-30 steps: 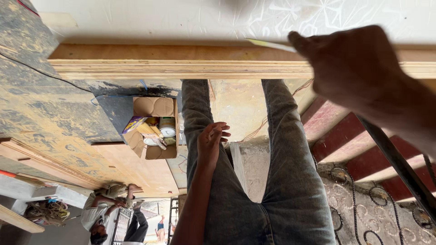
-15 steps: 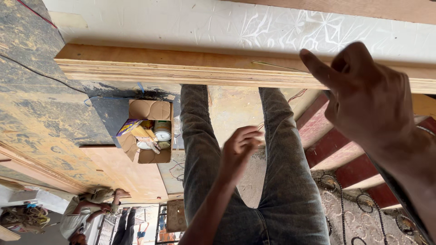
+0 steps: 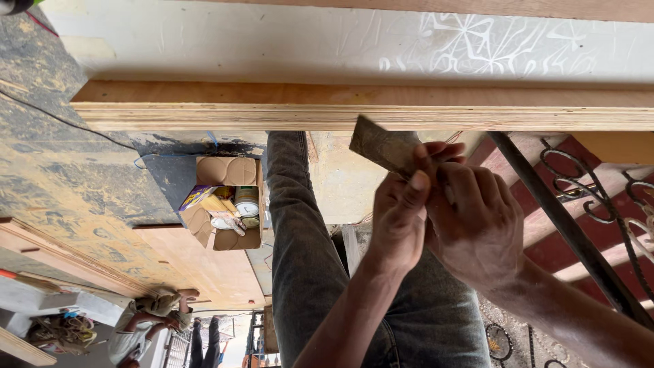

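A small folded piece of sandpaper [image 3: 381, 144] sits just below the edge of the plywood board [image 3: 272, 109], pinched by both hands: left hand [image 3: 398, 218] and right hand [image 3: 477, 225], fingers clenched on it. I judge the step is preparing it; next, press it flat against the edge.

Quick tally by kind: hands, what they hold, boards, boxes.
Hands: 2, left hand and right hand
Sandpaper piece held by both: 1
Plywood board: 1
Cardboard box: 1
Total: 5
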